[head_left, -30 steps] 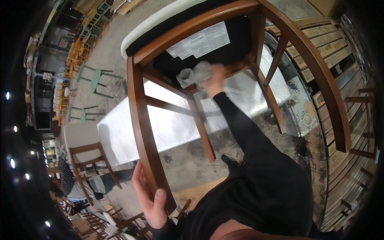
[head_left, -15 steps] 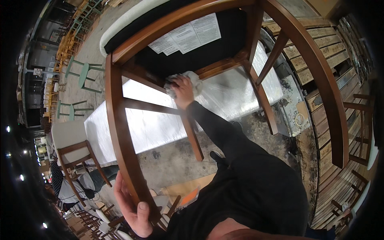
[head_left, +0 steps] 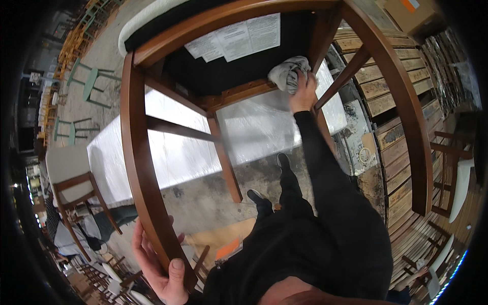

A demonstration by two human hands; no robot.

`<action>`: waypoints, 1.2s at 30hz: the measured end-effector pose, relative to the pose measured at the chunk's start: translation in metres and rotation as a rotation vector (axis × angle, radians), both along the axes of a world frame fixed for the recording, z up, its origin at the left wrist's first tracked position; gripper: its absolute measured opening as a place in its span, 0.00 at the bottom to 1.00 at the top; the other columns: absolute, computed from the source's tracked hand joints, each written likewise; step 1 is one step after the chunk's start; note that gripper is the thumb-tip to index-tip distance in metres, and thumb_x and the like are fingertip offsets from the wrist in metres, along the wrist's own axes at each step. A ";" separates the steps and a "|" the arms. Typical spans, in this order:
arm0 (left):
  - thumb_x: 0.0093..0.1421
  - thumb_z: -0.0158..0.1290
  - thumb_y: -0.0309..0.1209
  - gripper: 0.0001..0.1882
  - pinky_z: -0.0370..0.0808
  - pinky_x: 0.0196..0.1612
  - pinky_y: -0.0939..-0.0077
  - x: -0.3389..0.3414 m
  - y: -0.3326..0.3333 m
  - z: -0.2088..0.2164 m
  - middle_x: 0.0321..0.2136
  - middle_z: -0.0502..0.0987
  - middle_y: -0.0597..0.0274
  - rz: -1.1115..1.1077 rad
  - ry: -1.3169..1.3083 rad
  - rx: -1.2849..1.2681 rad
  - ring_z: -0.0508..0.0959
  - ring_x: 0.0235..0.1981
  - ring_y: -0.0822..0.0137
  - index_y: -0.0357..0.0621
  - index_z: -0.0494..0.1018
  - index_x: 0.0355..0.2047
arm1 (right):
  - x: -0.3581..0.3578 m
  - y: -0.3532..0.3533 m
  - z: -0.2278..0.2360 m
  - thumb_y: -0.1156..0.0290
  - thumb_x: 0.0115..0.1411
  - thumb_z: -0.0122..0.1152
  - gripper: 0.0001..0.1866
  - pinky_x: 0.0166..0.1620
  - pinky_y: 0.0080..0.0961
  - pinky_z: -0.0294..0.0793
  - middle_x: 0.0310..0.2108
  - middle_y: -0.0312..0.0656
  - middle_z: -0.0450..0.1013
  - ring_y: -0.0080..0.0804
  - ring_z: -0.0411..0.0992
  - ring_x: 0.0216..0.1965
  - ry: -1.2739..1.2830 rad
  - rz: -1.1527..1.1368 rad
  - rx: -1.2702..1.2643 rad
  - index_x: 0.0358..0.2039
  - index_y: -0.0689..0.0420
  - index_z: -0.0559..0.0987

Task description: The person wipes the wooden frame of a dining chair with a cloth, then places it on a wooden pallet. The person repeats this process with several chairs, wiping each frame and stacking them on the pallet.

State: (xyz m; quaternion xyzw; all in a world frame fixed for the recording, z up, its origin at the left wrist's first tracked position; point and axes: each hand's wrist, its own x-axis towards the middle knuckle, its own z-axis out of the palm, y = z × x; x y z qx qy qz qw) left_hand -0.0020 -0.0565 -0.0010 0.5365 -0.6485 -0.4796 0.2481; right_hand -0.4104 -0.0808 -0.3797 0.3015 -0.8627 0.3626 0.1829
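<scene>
- Head view: a brown wooden chair [head_left: 147, 168] is held tipped up with its legs toward the person, so the black underside of the seat [head_left: 213, 71] faces the camera.
- Left hand [head_left: 162, 269] is wrapped around the end of one curved chair leg, thumb on the near face and fingers behind it. It is closed on the wood and carries the chair's weight. That grip should stay firm and low so the frame does not swing while the other hand rubs.
- Right hand [head_left: 304, 94] reaches far up with the arm nearly straight and presses a bunched grey cloth [head_left: 288, 73] against the seat rail [head_left: 244, 91], right where the rail meets a leg. The fingers are clenched on the cloth.
- Cloth sits in the inner corner of that joint, under the black underside and beside the white paper labels [head_left: 234, 38]. Short strokes along the grain, with a fold of cloth pushed into the corner, would do better than broad sweeps.
- Below the chair lies a long table [head_left: 173, 157] wrapped in clear plastic, its near edge close to the person's black shoes [head_left: 262, 198] on the concrete floor [head_left: 198, 203].
- Other chairs stand near the table's far left corner, well apart from the work.
</scene>
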 end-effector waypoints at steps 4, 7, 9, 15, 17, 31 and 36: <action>0.55 0.63 0.47 0.51 0.73 0.57 0.59 0.003 0.001 0.002 0.63 0.62 0.46 0.046 0.081 0.007 0.68 0.62 0.50 0.39 0.49 0.70 | 0.100 -0.055 -0.008 0.78 0.37 0.69 0.29 0.63 0.60 0.55 0.51 0.54 0.65 0.56 0.59 0.59 -0.296 0.182 0.134 0.44 0.60 0.73; 0.55 0.65 0.43 0.50 0.70 0.60 0.60 0.003 -0.001 0.001 0.63 0.62 0.47 0.061 0.150 0.054 0.67 0.63 0.55 0.37 0.50 0.70 | 0.151 -0.088 -0.007 0.81 0.41 0.65 0.30 0.61 0.46 0.64 0.52 0.42 0.69 0.49 0.64 0.56 0.015 0.822 -0.133 0.49 0.53 0.76; 0.55 0.63 0.45 0.50 0.73 0.57 0.59 0.004 0.000 -0.001 0.62 0.63 0.46 0.066 0.125 0.028 0.69 0.62 0.52 0.38 0.49 0.70 | 0.163 -0.100 -0.003 0.76 0.51 0.58 0.29 0.58 0.41 0.69 0.53 0.35 0.70 0.45 0.64 0.59 0.149 0.887 -0.033 0.57 0.45 0.76; 0.56 0.63 0.44 0.50 0.71 0.57 0.61 0.010 -0.001 -0.007 0.61 0.65 0.47 0.079 0.187 0.030 0.70 0.61 0.55 0.35 0.50 0.70 | 0.125 -0.109 0.013 0.66 0.59 0.51 0.17 0.57 0.40 0.69 0.56 0.32 0.68 0.39 0.63 0.62 0.495 0.989 0.372 0.47 0.50 0.81; 0.58 0.61 0.38 0.46 0.59 0.65 0.62 0.013 -0.002 -0.006 0.64 0.62 0.46 0.041 0.265 0.079 0.64 0.65 0.55 0.32 0.49 0.69 | 0.114 -0.111 0.013 0.66 0.59 0.52 0.14 0.58 0.36 0.69 0.57 0.33 0.68 0.38 0.63 0.62 0.459 1.086 0.606 0.43 0.52 0.81; 0.60 0.59 0.35 0.45 0.53 0.69 0.63 0.010 -0.004 -0.005 0.66 0.59 0.42 0.024 0.281 0.082 0.60 0.68 0.54 0.28 0.47 0.69 | 0.152 -0.110 -0.004 0.68 0.60 0.54 0.15 0.54 0.37 0.73 0.55 0.38 0.73 0.35 0.66 0.61 0.421 1.103 0.207 0.46 0.51 0.81; 0.57 0.60 0.35 0.46 0.53 0.69 0.63 0.008 -0.003 -0.005 0.65 0.61 0.41 0.082 0.288 0.099 0.61 0.67 0.53 0.28 0.49 0.69 | 0.159 -0.109 0.000 0.70 0.58 0.54 0.22 0.56 0.38 0.71 0.61 0.41 0.68 0.43 0.61 0.65 0.438 0.971 0.044 0.54 0.52 0.77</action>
